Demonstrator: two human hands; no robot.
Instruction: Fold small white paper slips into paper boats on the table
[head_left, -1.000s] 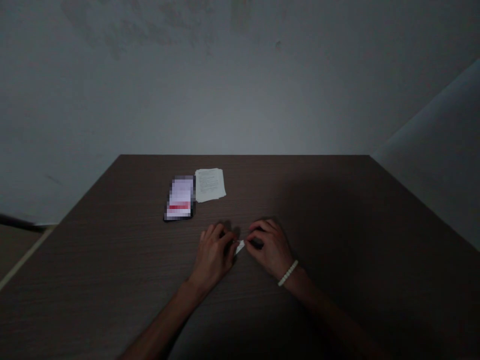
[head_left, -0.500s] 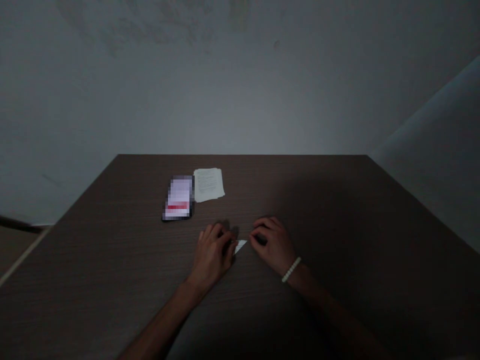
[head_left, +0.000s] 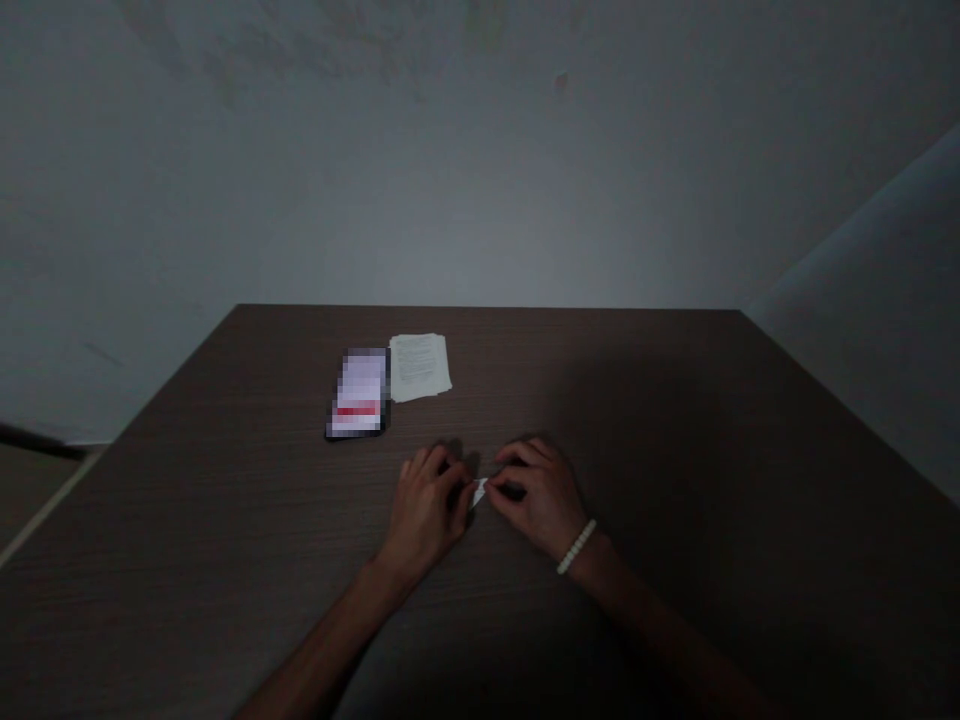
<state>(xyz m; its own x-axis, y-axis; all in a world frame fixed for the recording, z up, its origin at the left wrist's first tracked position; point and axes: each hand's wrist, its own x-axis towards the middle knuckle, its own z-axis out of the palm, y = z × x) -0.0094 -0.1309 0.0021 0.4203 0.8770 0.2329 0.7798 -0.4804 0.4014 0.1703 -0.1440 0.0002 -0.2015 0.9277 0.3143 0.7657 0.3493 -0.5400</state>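
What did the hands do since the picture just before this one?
The right hand moved left, so its fingertips are back at the tip of the paper; whether they grip it is too small to tell. The left hand still pinches the paper. The phone and stack stayed put.

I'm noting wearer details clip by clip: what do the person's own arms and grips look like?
The left grip and right grip are bare human hands without gloves. The left forearm and right forearm show no sleeves. A bracelet of small, round, off-white beads circles the right wrist; the left shows none. No markings are discernible in the dim light.
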